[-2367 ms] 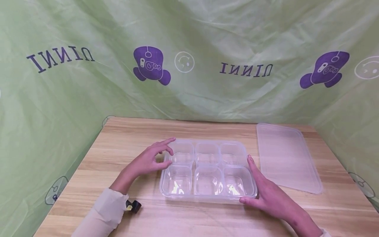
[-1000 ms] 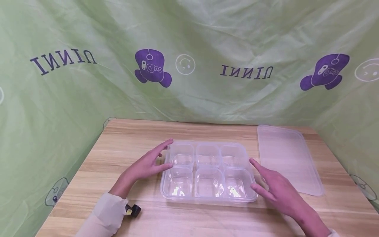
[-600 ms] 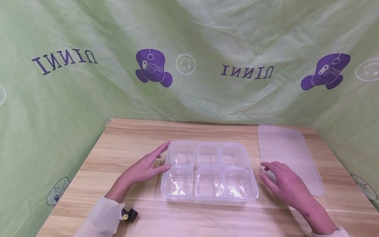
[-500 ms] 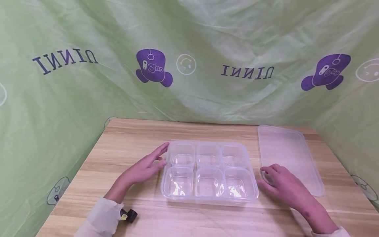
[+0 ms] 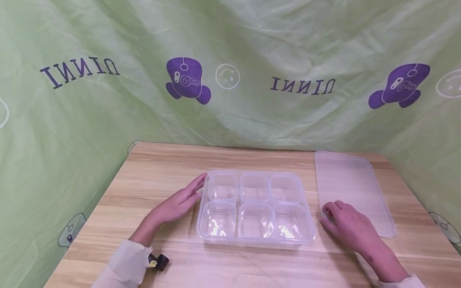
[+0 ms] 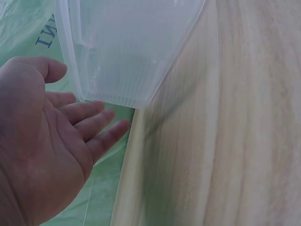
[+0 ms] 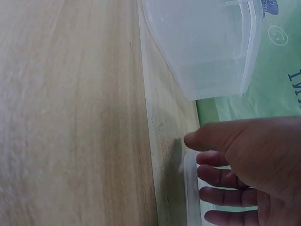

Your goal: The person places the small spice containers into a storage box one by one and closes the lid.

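A clear plastic food storage box (image 5: 255, 241) with several square compartments stands uncovered on the table. My left hand (image 5: 176, 206) is at its left side, fingers extended toward the wall. In the left wrist view, the fingertips of the left hand (image 6: 51, 136) are right by the end of the box (image 6: 127, 56), palm showing. To the right lies a flat translucent lid (image 5: 347, 180). My right hand (image 5: 351, 228) is over the lid's near left corner with fingers loosely bent. The right wrist view shows the right hand's (image 7: 263, 165) fingers across the lid's edge (image 7: 191, 188), thumb apart from them.
A wooden table (image 5: 216, 268) carries everything. A green printed cloth (image 5: 248, 120) hangs behind and at both sides. A small black device (image 5: 158, 262) is at the left sleeve (image 5: 124, 262).
My right hand has left the box's right side and moved right to the lid, its fingers bending. The left hand has drawn its thumb back from over the rim. Box and lid stay put.
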Available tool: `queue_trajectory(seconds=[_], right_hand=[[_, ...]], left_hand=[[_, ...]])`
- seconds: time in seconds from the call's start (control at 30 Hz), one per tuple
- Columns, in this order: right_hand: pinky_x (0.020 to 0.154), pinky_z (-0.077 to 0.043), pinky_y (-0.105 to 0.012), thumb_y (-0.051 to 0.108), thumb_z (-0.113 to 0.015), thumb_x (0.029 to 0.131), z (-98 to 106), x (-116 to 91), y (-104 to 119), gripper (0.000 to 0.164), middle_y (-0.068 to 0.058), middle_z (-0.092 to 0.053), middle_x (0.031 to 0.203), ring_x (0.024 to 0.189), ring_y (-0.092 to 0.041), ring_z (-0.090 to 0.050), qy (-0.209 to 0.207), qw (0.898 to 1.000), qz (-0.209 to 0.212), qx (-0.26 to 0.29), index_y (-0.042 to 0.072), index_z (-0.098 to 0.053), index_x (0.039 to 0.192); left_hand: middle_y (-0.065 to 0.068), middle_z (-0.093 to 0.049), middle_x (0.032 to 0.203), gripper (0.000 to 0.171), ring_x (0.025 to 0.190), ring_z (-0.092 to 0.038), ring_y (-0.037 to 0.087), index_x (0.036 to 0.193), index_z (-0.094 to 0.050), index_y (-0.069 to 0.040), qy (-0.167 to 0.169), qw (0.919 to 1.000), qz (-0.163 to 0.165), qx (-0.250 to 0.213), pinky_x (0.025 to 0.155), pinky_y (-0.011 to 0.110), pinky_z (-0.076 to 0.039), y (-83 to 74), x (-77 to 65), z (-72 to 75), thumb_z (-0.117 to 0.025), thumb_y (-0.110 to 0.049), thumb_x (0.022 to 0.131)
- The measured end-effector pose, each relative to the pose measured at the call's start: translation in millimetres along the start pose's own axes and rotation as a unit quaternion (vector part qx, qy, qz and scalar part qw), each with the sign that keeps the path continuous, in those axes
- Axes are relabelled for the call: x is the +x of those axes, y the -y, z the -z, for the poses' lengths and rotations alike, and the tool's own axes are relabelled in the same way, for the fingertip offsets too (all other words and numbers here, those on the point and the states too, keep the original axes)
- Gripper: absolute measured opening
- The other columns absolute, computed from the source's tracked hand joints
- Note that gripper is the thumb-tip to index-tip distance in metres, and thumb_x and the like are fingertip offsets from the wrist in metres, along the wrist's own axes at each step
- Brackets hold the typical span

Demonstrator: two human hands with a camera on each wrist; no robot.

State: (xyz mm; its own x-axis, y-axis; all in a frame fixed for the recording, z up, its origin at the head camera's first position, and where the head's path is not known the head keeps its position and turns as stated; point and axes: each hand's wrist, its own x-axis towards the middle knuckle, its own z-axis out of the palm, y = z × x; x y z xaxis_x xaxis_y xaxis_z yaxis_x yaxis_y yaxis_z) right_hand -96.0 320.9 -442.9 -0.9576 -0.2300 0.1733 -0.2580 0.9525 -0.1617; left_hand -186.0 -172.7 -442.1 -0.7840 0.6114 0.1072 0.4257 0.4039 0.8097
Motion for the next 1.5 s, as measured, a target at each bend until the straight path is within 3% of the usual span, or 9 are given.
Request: queue_trajectory(seconds=[0.17,0.43,0.6,0.77,0.97,1.27,1.5], right_hand=[[0.059,-0.052,-0.039,0.019,-0.076,0.088,0.6,2.9,-0.3,0.012,0.006,-0.054,0.080,0.071,-0.014,-0.053,-0.011,1.000,0.002,-0.010,0.014,-0.065,0.089],[0.055,-0.050,-0.040,0.020,-0.078,0.086,5.1,3.0,0.6,0.013,0.007,-0.056,0.079,0.067,-0.012,-0.052,0.007,1.000,-0.014,-0.003,0.016,-0.066,0.088],[0.055,-0.049,-0.039,0.019,-0.077,0.085,9.2,1.0,0.0,0.014,0.008,-0.057,0.077,0.066,-0.011,-0.053,0.030,0.999,-0.025,-0.009,0.016,-0.064,0.088],[0.052,-0.043,-0.035,0.018,-0.076,0.087,10.3,1.3,0.9,0.018,0.010,-0.049,0.071,0.062,-0.010,-0.045,0.040,0.999,-0.013,-0.014,0.019,-0.059,0.081],[0.050,-0.037,-0.033,0.010,-0.069,0.084,9.7,2.0,2.8,0.029,0.009,-0.038,0.066,0.058,-0.012,-0.037,0.014,0.999,0.014,-0.025,0.023,-0.048,0.071],[0.050,-0.038,-0.033,0.007,-0.067,0.079,11.6,2.7,2.8,0.024,0.008,-0.041,0.068,0.058,-0.013,-0.039,-0.005,0.999,0.026,-0.025,0.022,-0.049,0.072],[0.048,-0.041,-0.031,0.009,-0.070,0.081,18.5,2.1,2.6,0.017,0.008,-0.042,0.072,0.060,-0.011,-0.041,-0.082,0.993,0.070,-0.053,0.015,-0.055,0.080]], left_hand=[[0.016,-0.023,0.167,0.064,0.152,-0.025,0.032,0.165,-0.006,-0.005,0.007,0.9999,0.002,-0.008,0.121,0.049,-0.019,-0.5,0.4,-1.0,-0.041,-0.010,0.111],[0.009,-0.024,0.167,0.064,0.152,-0.024,0.024,0.166,-0.008,-0.009,0.009,0.9998,0.015,0.009,0.121,0.045,-0.020,-1.2,-0.7,-0.3,-0.042,-0.016,0.112],[0.010,-0.024,0.167,0.065,0.151,-0.025,0.026,0.166,-0.007,-0.009,0.018,0.9990,0.009,0.040,0.120,0.048,-0.022,-1.7,-2.2,0.4,-0.042,-0.025,0.113],[0.011,-0.026,0.166,0.065,0.150,-0.028,0.027,0.165,-0.009,-0.008,0.012,0.9984,0.002,0.054,0.120,0.048,-0.023,-1.7,-1.7,0.8,-0.043,-0.025,0.112],[0.010,-0.032,0.164,0.066,0.148,-0.032,0.025,0.166,-0.009,-0.010,0.012,0.9980,0.007,0.061,0.120,0.046,-0.025,-3.1,-2.4,1.0,-0.044,-0.026,0.112],[0.014,-0.038,0.161,0.066,0.146,-0.037,0.028,0.166,-0.010,-0.010,0.007,0.9976,0.007,0.068,0.119,0.048,-0.028,-5.1,-2.3,-0.2,-0.045,-0.022,0.111],[0.012,-0.035,0.163,0.065,0.146,-0.037,0.029,0.166,-0.011,-0.010,-0.002,0.9980,0.006,0.063,0.119,0.048,-0.027,-5.3,-1.8,-1.6,-0.044,-0.020,0.111]])
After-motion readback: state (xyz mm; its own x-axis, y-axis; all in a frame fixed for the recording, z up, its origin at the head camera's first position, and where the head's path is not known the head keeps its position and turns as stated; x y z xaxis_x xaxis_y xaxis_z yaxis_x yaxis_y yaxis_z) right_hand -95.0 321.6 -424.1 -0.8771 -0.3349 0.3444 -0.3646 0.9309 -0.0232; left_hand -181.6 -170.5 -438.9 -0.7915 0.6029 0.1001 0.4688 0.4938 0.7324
